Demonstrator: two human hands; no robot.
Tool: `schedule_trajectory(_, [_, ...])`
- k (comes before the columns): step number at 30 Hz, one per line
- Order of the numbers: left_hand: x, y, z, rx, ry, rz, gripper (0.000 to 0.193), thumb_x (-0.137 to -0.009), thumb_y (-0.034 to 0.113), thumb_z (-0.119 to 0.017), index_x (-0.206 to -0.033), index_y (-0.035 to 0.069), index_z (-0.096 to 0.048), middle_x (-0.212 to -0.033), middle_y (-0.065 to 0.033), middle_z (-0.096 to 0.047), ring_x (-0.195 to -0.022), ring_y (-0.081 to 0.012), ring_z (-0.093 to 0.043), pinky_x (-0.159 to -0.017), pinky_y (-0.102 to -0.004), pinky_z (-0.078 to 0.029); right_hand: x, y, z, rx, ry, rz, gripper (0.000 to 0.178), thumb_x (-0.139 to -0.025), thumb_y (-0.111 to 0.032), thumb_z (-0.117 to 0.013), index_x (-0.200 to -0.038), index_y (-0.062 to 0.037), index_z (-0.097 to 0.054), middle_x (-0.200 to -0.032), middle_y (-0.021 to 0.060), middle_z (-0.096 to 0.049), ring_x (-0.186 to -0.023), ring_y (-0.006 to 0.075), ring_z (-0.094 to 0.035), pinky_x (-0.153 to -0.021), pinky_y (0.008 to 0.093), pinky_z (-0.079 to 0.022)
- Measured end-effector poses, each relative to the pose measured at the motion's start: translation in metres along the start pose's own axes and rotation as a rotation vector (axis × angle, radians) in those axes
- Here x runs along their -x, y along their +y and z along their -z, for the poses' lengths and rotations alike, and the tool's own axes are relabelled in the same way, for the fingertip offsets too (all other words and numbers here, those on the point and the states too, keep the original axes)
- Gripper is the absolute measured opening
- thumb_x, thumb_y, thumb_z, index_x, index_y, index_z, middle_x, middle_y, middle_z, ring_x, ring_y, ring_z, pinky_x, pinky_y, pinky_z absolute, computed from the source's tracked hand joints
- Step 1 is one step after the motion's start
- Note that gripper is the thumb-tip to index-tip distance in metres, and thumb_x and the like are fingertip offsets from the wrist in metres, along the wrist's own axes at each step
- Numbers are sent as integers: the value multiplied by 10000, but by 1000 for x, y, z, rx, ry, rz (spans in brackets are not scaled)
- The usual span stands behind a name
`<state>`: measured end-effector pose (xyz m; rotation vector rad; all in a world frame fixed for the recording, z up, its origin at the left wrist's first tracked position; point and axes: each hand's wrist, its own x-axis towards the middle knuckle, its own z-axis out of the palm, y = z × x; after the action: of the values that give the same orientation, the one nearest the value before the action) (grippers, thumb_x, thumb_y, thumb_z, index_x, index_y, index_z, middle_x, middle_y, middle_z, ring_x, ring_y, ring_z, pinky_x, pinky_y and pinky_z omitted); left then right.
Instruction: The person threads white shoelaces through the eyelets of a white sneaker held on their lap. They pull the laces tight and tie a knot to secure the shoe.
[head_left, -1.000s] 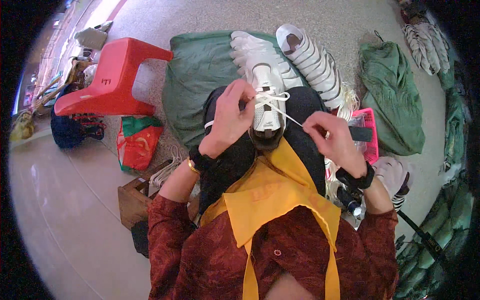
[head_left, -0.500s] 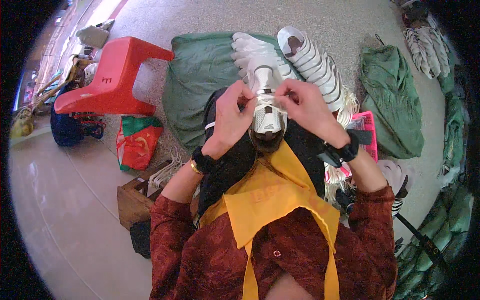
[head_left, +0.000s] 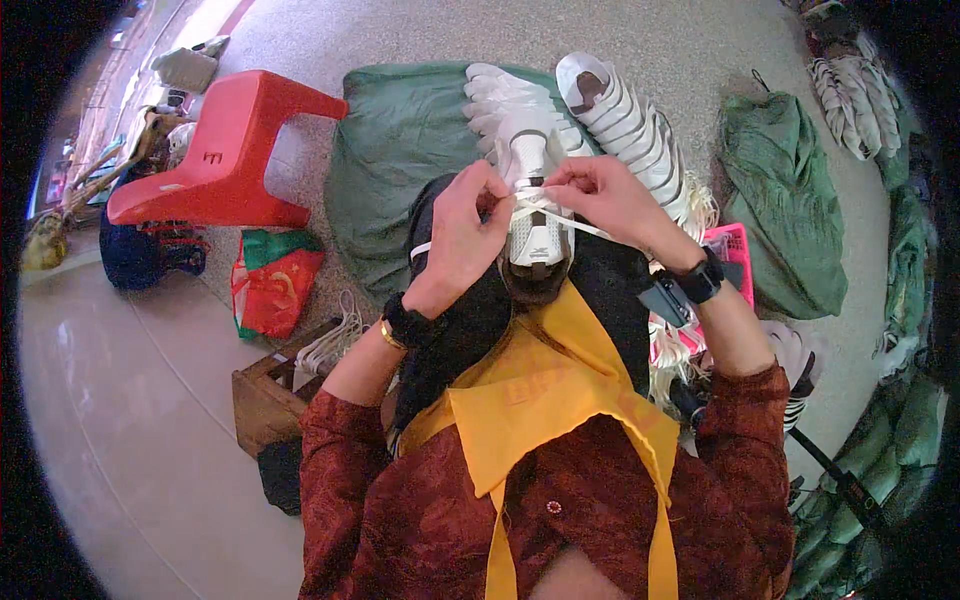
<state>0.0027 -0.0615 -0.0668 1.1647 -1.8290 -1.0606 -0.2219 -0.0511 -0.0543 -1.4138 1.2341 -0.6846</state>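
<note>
Between my knees rests a shoe upper (head_left: 536, 242), white and grey with a dark end toward me. White shoelace (head_left: 590, 230) crosses over its eyelets, and one strand runs out beneath my right hand. My left hand (head_left: 468, 222) is closed in a pinch at the left eyelet edge, its fingertips on the lace. On the opposite edge my right hand (head_left: 618, 205) pinches the lace with thumb and forefinger. Exactly which strand each hand grips is partly hidden by the fingers.
Rows of white shoe uppers (head_left: 640, 130) lie beyond my hands on a green sheet (head_left: 400, 130). A red plastic chair (head_left: 225, 150) stands at left, near a wooden stool (head_left: 265, 400) with white laces. At right are a pink basket (head_left: 740, 255) and a green sack (head_left: 785, 200).
My right hand has turned and drawn slightly up and in over the shoe. A lace strand now stretches out to the right below it. My left hand stays nearly still.
</note>
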Motion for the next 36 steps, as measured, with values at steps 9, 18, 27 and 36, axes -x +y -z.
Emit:
schedule_trajectory(9, [0, 2, 1, 2, -8, -7, 155, -890, -33, -677, -901, 24, -533, -806, -24, -573, -731, -74, -551, -663, -258, -489, -1, -6, 8, -46, -63, 11, 162, -923, -179, -710, -936, -17, -720, -804, -24, -679, -738, 46, -574, -643, 237, -480])
schedule_trajectory(18, [8, 18, 8, 34, -95, 69, 173, -906, -4, -691, -901, 25, -521, -761, -2, -557, -711, -55, -527, -640, -247, -464, 13, -21, 32, -259, -160, -134, 164, -936, -228, -732, -992, -74, -724, -742, -83, -586, -629, 4, -457, -533, 195, -351])
schedule_trajectory(27, [8, 5, 12, 312, -188, 237, 194, -897, -10, -694, -909, 67, -517, -790, 46, -533, -728, -35, -498, -650, -217, -413, 18, -10, 20, -405, -13, -49, 158, -927, -125, -723, -1068, -90, -660, -837, -92, -561, -627, -10, -439, -516, 172, -305])
schedule_trajectory(36, [19, 20, 77, 271, -305, 280, 171, -899, 110, -723, -904, 90, -554, -823, 44, -551, -775, -43, -504, -710, -223, -405, 13, 13, 4, -250, 106, 144, 202, -856, -17, -731, -1044, -44, -662, -953, -40, -663, -765, 35, -588, -661, 217, -504])
